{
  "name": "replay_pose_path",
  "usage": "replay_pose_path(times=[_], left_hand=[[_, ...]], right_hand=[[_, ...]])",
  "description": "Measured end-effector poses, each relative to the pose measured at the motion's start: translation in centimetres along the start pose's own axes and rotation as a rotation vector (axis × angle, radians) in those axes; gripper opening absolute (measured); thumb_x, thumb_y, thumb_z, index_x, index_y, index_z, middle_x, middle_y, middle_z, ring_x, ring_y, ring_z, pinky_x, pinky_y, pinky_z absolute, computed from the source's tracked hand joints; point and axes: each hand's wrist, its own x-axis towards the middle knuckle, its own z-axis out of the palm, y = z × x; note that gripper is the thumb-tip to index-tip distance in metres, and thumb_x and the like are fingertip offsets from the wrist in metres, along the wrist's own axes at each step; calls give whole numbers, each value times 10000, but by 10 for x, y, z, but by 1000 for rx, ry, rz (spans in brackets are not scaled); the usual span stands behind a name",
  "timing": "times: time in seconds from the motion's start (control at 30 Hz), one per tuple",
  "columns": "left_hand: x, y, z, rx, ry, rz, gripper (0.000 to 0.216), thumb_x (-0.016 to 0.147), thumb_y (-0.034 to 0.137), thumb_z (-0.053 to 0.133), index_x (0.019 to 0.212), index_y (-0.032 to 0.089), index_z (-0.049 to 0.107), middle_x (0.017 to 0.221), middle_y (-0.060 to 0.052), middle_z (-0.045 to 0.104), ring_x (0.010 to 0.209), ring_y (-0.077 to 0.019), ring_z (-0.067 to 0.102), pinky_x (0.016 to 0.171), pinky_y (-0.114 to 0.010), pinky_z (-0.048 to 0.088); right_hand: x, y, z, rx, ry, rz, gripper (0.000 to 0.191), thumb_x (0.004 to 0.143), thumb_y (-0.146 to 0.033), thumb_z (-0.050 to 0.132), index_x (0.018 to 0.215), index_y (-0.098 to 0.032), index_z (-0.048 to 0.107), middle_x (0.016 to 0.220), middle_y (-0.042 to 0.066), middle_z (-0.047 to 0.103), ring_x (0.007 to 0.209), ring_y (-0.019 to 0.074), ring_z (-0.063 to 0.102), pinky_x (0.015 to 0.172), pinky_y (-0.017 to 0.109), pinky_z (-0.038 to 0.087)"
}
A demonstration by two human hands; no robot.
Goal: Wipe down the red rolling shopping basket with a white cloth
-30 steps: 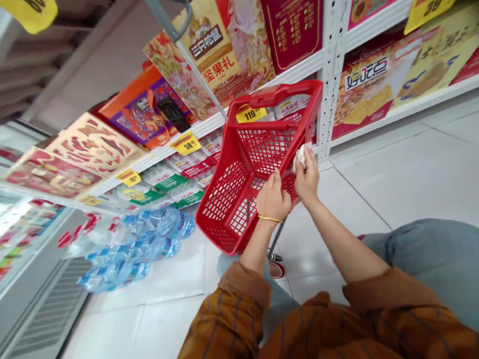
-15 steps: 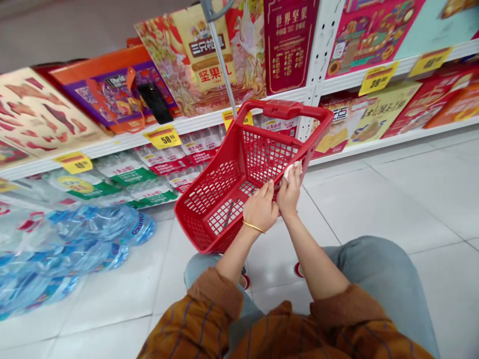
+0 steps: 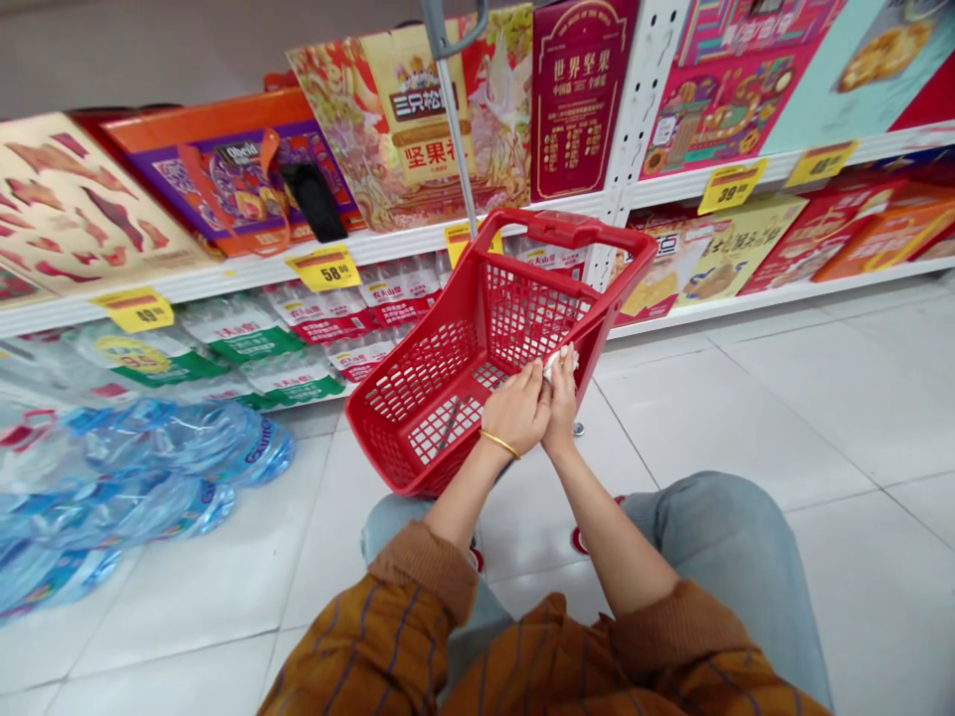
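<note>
Red basket (image 3: 448, 383): tilted on the floor at my 12 o'clock, before the shelves (image 3: 224, 278). Left hand (image 3: 518, 408): gripping its near rim. Right hand (image 3: 561, 398): pinching a white cloth (image 3: 553, 363), now lower on the right wall than a moment ago; wiping moves downward.

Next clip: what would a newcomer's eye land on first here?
A red shopping basket stands tilted on the white floor at centre. The left hand grips its near rim, and the right hand presses a white cloth against that rim. Behind, shelves carry bright gift boxes with yellow price tags.
</note>
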Motion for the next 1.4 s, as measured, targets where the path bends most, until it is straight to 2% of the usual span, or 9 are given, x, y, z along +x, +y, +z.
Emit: replay_pose_path(times=[0.23, 0.33, 0.43, 0.5, 0.6, 0.73, 1.0, 1.17, 1.4], left_hand=[[-1, 1, 5, 1, 4, 10, 609, 870, 293, 432, 1426, 74, 314, 1480, -187, 390, 1346, -241, 412, 1090, -385, 368], [-2, -2, -2, -23, -28, 43, 605, 894, 327, 406, 1424, 52, 313, 1492, -208, 358, 1385, -237, 353, 1119, -398, 328], [-9, -9, -14, -17, -76, 18, 590, 933, 379, 359, 1402, 22, 345, 1460, -232, 395, 1382, -243, 361, 1128, -423, 312], [-18, -14, -20, -1, -109, -47, 581, 953, 408, 323, 1371, 10, 392, 1411, -241, 459, 1346, -252, 418, 1127, -437, 310], [-32, -20, -23, -27, -159, -110, 565, 969, 407, 283, 1369, 26, 403, 1408, -224, 471, 1320, -234, 455, 1104, -394, 352], [-40, -23, -21, -87, -172, -77, 569, 974, 386, 257, 1413, 33, 337, 1473, -207, 386, 1370, -208, 377, 1111, -353, 347], [-35, -26, -20, -135, -179, -56, 598, 984, 407, 221, 1408, 3, 345, 1476, -210, 378, 1385, -203, 349, 1140, -332, 304], [-33, -27, -19, -206, -190, -54, 581, 990, 400, 176, 1404, 44, 374, 1485, -172, 382, 1402, -181, 318, 1156, -333, 281], [-32, -32, -16, -203, -241, -50, 611, 986, 447, 177, 1440, 62, 315, 1532, -156, 294, 1429, -183, 245, 1178, -344, 228]], right_hand=[[-15, -5, -1, -60, -49, -40, 492, 958, -336, 356, 1446, -279, 343, 1541, 61, 295, 1458, 184, 152, 1184, 514, 171], [-20, -12, -6, -51, -46, -39, 453, 948, -336, 380, 1395, -283, 434, 1518, 69, 335, 1427, 206, 264, 1160, 502, 252], [-22, -18, -12, -36, 9, -57, 414, 937, -343, 414, 1330, -266, 517, 1499, 93, 358, 1371, 222, 375, 1115, 487, 341], [-22, -20, -11, -54, 57, -34, 418, 935, -353, 427, 1332, -256, 514, 1493, 106, 367, 1361, 222, 389, 1106, 485, 353], [-23, -23, -1, -58, 71, 9, 452, 951, -352, 402, 1388, -246, 446, 1496, 105, 369, 1402, 205, 321, 1136, 490, 302], [-28, -28, 14, -27, 56, 1, 481, 975, -323, 339, 1447, -228, 352, 1523, 96, 328, 1448, 182, 199, 1176, 491, 210], [-49, -32, 28, -59, 27, -42, 497, 995, -339, 246, 1491, -313, 218, 1561, 36, 246, 1464, 163, 112, 1181, 507, 186], [-58, -34, 37, -22, 38, -6, 505, 999, -357, 249, 1497, -296, 198, 1570, 42, 224, 1467, 179, 93, 1186, 510, 182], [-74, -43, 49, 89, 38, 63, 521, 990, -377, 277, 1492, -243, 226, 1561, 76, 237, 1465, 192, 113, 1200, 520, 126]])
